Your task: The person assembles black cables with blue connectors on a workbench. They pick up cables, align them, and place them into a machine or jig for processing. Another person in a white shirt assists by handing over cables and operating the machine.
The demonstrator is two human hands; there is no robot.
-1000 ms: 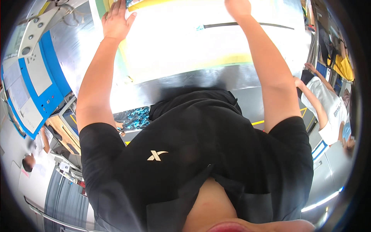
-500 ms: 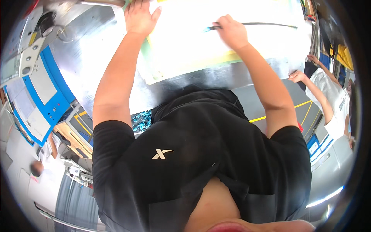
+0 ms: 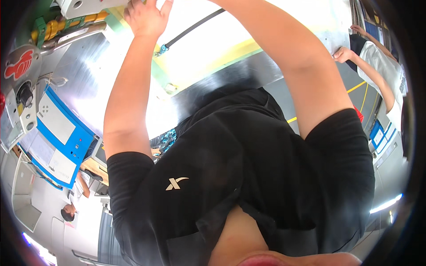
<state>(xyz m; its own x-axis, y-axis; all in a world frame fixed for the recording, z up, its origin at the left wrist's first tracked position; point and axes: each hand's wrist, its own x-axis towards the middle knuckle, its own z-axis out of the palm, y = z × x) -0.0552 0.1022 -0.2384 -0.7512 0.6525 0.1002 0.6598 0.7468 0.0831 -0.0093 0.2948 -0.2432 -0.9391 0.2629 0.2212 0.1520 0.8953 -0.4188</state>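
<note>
My left hand [image 3: 148,18] rests near the left edge of a bright white sheet [image 3: 222,37], its thumb and fingers apart and nothing in it. The top edge cuts off some fingertips. My right forearm [image 3: 284,33] reaches up across the sheet and leaves the picture, so the right hand is out of sight. Between the arms a narrow black strap [image 3: 195,27] runs slantwise over the sheet. Its blue patterned end [image 3: 163,49] lies beside my left wrist; the other end passes behind my right arm. Yellow and green bands [image 3: 230,55] border the sheet.
Under the sheet is a shiny metal table [image 3: 217,82]. On the left stand a blue-and-white control panel [image 3: 66,137] and a machine part with a red hand sign [image 3: 20,64]. A person's hand [image 3: 344,54] touches the table's right edge. Another person [image 3: 73,208] is at far left.
My right hand has moved up out of view. The strap's blue end now lies farther left, near my left wrist, and the strap slants. The view has shifted.
</note>
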